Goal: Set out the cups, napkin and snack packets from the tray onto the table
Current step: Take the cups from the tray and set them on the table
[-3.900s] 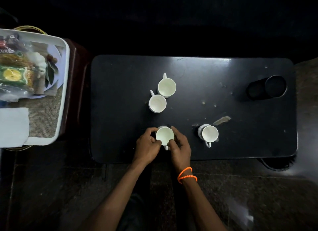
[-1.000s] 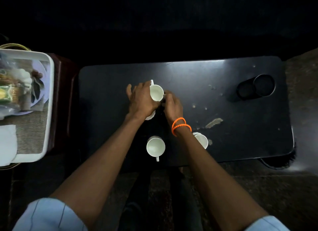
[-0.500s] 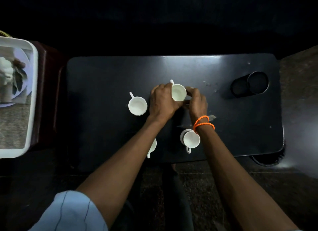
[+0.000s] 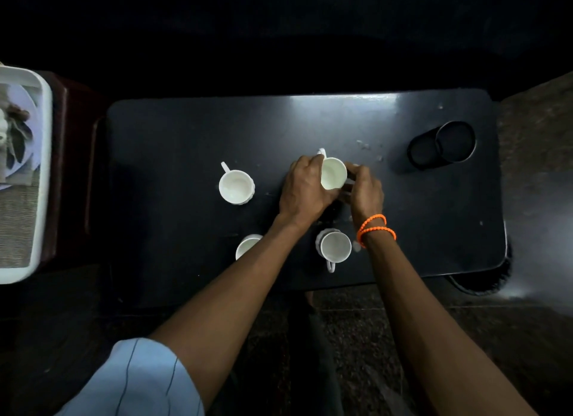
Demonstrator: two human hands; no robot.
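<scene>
Several white cups stand on the black table [image 4: 173,136]. My left hand [image 4: 302,190] and my right hand [image 4: 364,190] both grip the far white cup [image 4: 333,173] from either side, its handle pointing away. A second cup [image 4: 235,186] stands alone to the left. A third cup [image 4: 335,247] sits near the front edge between my forearms, and a fourth cup [image 4: 246,246] is half hidden under my left forearm. The white tray [image 4: 45,173] at the far left holds a plate and a woven mat; napkin and packets are out of frame.
A black cylindrical holder [image 4: 443,145] lies on its side at the table's right end. The tray rests on a dark red stool [image 4: 73,167] left of the table. Small crumbs and marks dot the table near the holder. Dark stone floor surrounds the table.
Both hands left the front cup, took the far cup and shifted it rightward away from its neighbour. The view swung right, so the tray's packets left the frame.
</scene>
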